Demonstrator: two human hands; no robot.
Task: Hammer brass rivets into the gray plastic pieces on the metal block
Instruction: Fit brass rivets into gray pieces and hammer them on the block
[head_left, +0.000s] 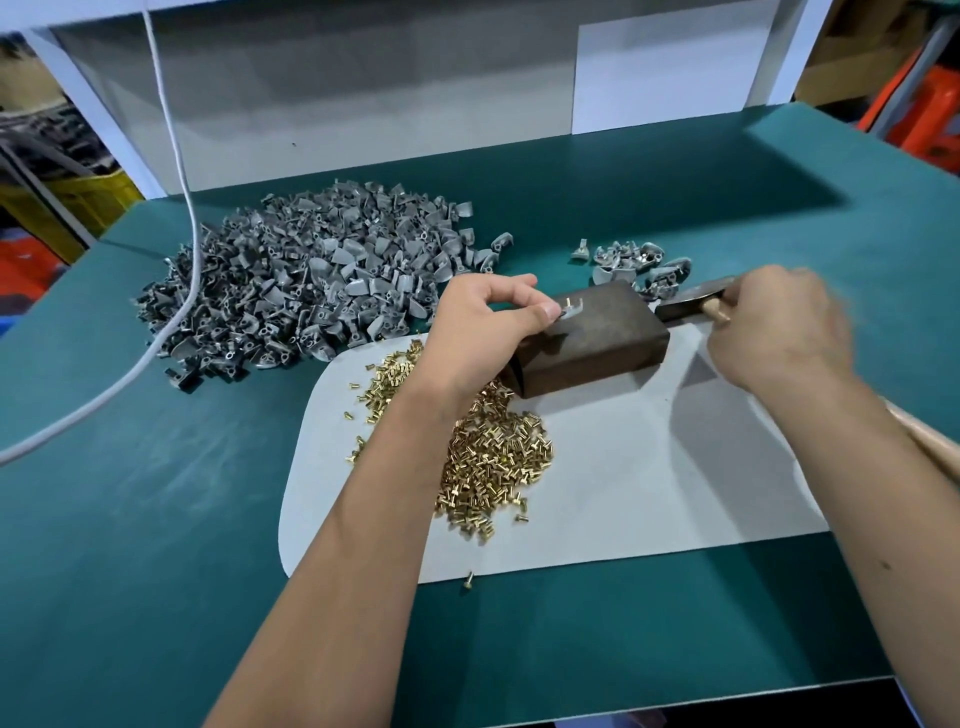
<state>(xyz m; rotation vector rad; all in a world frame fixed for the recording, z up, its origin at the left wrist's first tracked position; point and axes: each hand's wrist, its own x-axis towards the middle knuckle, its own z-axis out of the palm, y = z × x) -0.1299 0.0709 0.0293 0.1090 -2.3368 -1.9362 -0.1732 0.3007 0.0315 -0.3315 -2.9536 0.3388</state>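
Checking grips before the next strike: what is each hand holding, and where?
Left hand pinches the gray piece by its near edge on the block. Right hand grips the hammer by its handle.

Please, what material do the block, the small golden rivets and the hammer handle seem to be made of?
Metal block: probably steel or iron; dark brown, dull, mottled surface with hard square edges.
Rivets: apparently brass; bright yellow and shiny, glinting in the pile.
Hammer handle, gripped by the right hand: seemingly wood; pale tan, matt, though blurred.
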